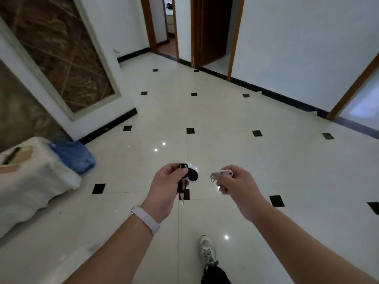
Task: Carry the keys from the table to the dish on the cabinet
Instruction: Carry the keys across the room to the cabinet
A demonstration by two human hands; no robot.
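From the head camera we look down at 2 bare forearms reaching forward over a glossy white tiled floor (235,124) set with small black squares.

Our left hand (167,185), near the centre of the frame, is closed around a bunch of keys (183,182): a black fob is pinched at the top between thumb and fingers, a round black tag with a white rim (193,175) sticks out toward 3 o'clock, and a thin metal key hangs down toward 6 o'clock below the palm. A white wristband (146,219) circles that wrist.

Our right hand (235,184), at 3 o'clock from the left hand and apart from it, pinches a second key (222,174) between thumb and forefinger. Its pale tag lies under the thumb and its metal end points toward 9 o'clock, at the other hand. The 2 sets of keys do not touch. Both are held in the air above the floor; no table, cabinet or dish shows here.

At 6 o'clock from the hands, 1 white shoe (207,251) and a dark trouser leg stand on the tiles. At 9 o'clock a white cloth-covered piece of furniture (34,181) sits at the frame's left edge, with a blue bag (72,156) just beside it against the wall. At 12 o'clock 2 wood-framed doorways (213,31) open from the far wall, and a black skirting runs along the base of the white walls.
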